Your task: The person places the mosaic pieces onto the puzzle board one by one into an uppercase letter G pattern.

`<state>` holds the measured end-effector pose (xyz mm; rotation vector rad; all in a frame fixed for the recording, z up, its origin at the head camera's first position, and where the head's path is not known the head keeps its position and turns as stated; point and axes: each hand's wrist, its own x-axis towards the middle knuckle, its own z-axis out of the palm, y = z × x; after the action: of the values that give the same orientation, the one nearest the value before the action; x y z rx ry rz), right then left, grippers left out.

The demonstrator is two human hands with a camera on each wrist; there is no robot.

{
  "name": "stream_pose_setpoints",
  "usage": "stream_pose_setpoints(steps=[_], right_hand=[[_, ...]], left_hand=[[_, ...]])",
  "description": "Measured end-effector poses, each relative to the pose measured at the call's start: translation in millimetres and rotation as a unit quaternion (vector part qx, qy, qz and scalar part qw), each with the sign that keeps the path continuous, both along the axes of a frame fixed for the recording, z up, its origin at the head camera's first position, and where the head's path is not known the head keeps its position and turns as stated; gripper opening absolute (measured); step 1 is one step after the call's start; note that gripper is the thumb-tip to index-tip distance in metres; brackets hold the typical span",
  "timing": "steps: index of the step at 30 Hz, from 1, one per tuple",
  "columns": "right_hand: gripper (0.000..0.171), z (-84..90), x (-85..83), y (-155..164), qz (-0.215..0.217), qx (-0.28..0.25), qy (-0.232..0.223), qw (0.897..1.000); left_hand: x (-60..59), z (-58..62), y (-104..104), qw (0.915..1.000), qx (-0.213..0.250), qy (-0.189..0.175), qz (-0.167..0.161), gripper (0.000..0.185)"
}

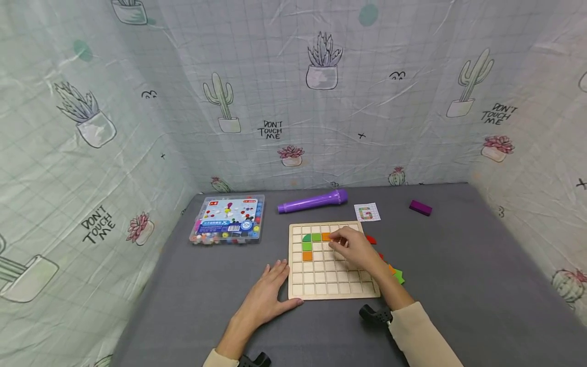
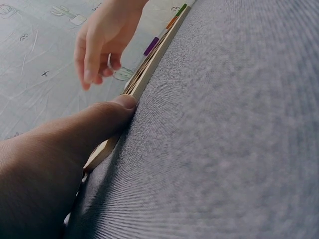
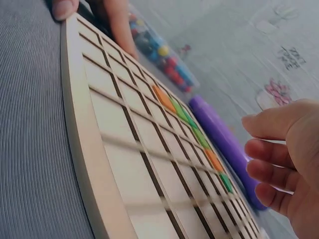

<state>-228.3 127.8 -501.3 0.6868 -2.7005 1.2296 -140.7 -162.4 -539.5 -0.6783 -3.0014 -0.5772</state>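
Observation:
A wooden grid board (image 1: 321, 280) lies on the grey table. Green and orange tiles (image 1: 316, 237) fill a few cells near its far left corner, and they show as a coloured row (image 3: 192, 127) in the right wrist view. My right hand (image 1: 343, 241) hovers over the board's far part, with loosely curled fingers (image 3: 269, 149) near the orange tile (image 1: 326, 236) and nothing seen in them. My left hand (image 1: 269, 290) lies flat on the table, and its thumb (image 2: 117, 107) presses the board's edge (image 2: 144, 69) at the near left corner.
Loose red, orange and green tiles (image 1: 397, 276) lie right of the board. Behind it are a purple marker (image 1: 312, 202), a small pattern card (image 1: 367, 212) and a purple block (image 1: 420, 207). A clear box of beads (image 1: 228, 219) sits at the far left. Cloth walls enclose the table.

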Motion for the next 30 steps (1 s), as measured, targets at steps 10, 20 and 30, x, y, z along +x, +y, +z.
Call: stream_pose_setpoints(steps=[10,20,30], right_hand=[[0.025,4.8,12.2,51.0,-0.021,0.033,-0.028,0.999],[0.027,0.0,25.2,91.7,-0.036,0.065,-0.056,0.996],[0.035,-2.8,42.1,126.6,-0.058,0.090,-0.063,0.992]], left_hand=[[-0.1,1.1,-0.4,1.0000,0.007,0.000,-0.002,0.098],[1.1,4.1,-0.6,1.0000,0.009,0.000,-0.003,0.096],[-0.2,5.6,0.5,1.0000,0.000,-0.007,-0.001,0.098]])
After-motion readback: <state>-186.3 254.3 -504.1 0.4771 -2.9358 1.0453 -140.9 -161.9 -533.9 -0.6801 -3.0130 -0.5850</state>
